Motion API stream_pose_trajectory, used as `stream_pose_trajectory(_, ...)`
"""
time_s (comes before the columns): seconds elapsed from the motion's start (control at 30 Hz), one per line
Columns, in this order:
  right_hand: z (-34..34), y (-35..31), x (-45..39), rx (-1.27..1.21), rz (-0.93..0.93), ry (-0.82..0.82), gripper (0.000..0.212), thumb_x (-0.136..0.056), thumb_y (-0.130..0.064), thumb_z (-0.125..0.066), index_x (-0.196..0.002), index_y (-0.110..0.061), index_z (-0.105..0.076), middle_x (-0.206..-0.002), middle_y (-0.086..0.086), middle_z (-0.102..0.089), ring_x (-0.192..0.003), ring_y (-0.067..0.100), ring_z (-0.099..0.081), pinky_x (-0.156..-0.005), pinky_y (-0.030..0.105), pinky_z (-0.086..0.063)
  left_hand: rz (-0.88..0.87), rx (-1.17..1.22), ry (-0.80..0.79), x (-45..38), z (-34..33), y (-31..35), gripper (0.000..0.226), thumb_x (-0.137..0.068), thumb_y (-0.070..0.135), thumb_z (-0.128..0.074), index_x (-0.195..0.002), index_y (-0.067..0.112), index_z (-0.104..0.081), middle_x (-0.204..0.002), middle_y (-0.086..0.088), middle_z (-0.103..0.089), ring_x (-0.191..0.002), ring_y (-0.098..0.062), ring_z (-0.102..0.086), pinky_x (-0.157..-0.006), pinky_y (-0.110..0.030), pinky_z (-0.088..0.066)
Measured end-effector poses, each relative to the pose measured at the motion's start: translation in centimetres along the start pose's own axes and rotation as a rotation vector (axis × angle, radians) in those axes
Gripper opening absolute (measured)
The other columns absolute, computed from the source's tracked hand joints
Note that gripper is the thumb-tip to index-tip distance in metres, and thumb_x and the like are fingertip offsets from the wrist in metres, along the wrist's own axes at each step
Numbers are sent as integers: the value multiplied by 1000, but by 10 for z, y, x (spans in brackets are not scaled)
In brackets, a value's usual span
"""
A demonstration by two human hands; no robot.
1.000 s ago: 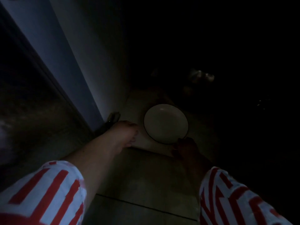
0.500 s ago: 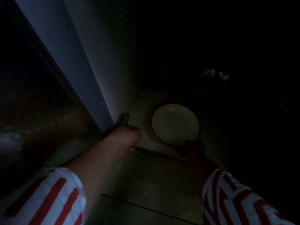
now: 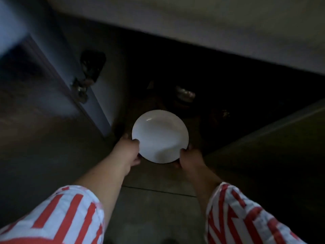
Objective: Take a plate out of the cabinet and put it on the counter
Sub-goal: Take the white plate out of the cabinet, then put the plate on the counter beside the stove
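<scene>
A round white plate [image 3: 160, 136] is held level in front of the dark open cabinet [image 3: 202, 76], above the floor near the cabinet's lower edge. My left hand [image 3: 128, 152] grips its left rim, thumb on top. My right hand [image 3: 190, 159] grips the right rim from the near side. Both forearms reach forward out of red-and-white striped sleeves. The cabinet's inside is nearly black and little shows in it.
The open cabinet door [image 3: 58, 71] stands at the left with a metal hinge [image 3: 79, 88]. The counter's pale front edge [image 3: 211, 23] runs across the top. A second door panel [image 3: 281, 147] angles in at right. A shiny object [image 3: 185, 93] sits deep inside. Tiled floor [image 3: 149, 208] lies below.
The plate lay on the cabinet floor with only my right hand at its rim. Now both hands grip it and it is lifted toward me; the view has tilted up.
</scene>
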State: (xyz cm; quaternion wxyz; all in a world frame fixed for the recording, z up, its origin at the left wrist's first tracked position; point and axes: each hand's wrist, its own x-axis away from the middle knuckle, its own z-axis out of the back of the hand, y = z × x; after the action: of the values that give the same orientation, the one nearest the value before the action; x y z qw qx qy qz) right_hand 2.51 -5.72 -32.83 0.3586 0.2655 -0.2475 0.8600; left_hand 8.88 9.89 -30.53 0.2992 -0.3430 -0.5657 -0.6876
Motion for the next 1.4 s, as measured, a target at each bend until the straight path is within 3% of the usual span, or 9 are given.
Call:
stream_pose_trajectory(0.17, 45, -5, 91, -282, -116, -83, 36, -97, -18, -41, -128, -3, -48, -126, 19, -58, -113, 33, -60, -93, 38, -53, -52, 4, 23, 91, 24, 25, 54, -95, 11, -32, -145, 31, -34, -143, -4, -50, -119, -31, -54, -77, -42, -51)
stream_pose_trajectory(0.23, 66, -12, 132, -405, -153, -65, 36, -97, -15, -37, -131, -5, -46, -107, 10, -60, -83, 26, -66, -66, 22, -59, -40, 2, 19, 123, 35, 30, 52, -92, 9, -31, -138, 30, -45, -134, -3, -58, -106, -28, -58, -65, -33, -49)
stream_pose_trajectory(0.37, 108, -21, 205, -528, -159, -84, 36, -99, -9, -34, -134, -8, -43, -109, 11, -57, -64, 15, -50, -20, 8, -26, -23, -40, 12, 184, 60, 44, 49, -90, 9, -32, -133, 24, -48, -121, -3, -60, -101, -27, -58, -62, -35, -49)
stream_pose_trajectory(0.47, 129, -25, 242, -569, -149, -82, 36, -99, -8, -34, -134, -4, -41, -78, 5, -50, -55, 14, -49, -23, 9, -30, -17, -73, 5, 217, 78, 53, 49, -87, 11, -35, -133, 23, -47, -128, -5, -60, -111, -31, -60, -58, -37, -52)
stream_pose_trajectory(0.67, 150, -25, 294, -645, -118, -150, 38, -95, -8, -37, -132, -4, -42, -92, 18, -61, -51, 23, -60, -32, 19, -43, -46, -81, 73, 278, 104, 52, 48, -89, 8, -34, -135, 16, -43, -130, -13, -56, -110, -38, -60, -58, -44, -58)
stream_pose_trajectory(0.87, 174, -40, 341, -639, 58, -174, 40, -94, -10, -39, -134, -6, -41, -81, 10, -60, -68, 29, -66, -75, 47, -61, -95, -19, 160, 343, 130, 63, 47, -94, 5, -33, -140, 14, -39, -137, -14, -51, -115, -40, -57, -59, -44, -54)
stream_pose_trajectory(1.07, 207, -99, 367, -622, 212, -166, 30, -95, -10, -39, -122, -2, -49, -77, 7, -56, -62, 21, -60, -48, 19, -52, -220, 106, 161, 375, 180, 106, 43, -93, 5, -35, -134, 11, -47, -123, -15, -60, -90, -30, -63, -44, -36, -54)
stream_pose_trajectory(1.17, 215, -142, 368, -580, 295, -131, 26, -93, -10, -38, -113, -2, -53, -75, 11, -63, -65, 25, -61, -64, 36, -55, -279, 175, 159, 376, 209, 136, 44, -92, 3, -34, -133, 11, -49, -122, -15, -61, -90, -32, -65, -47, -37, -55)
stream_pose_trajectory(1.4, 232, -254, 355, -600, 361, -54, 15, -96, -8, -36, -103, -12, -49, -74, 11, -61, -55, 17, -56, -46, 25, -47, -383, 304, 171, 348, 269, 218, 33, -90, 2, -35, -115, 12, -55, -103, -6, -62, -92, -27, -63, -63, -43, -53)
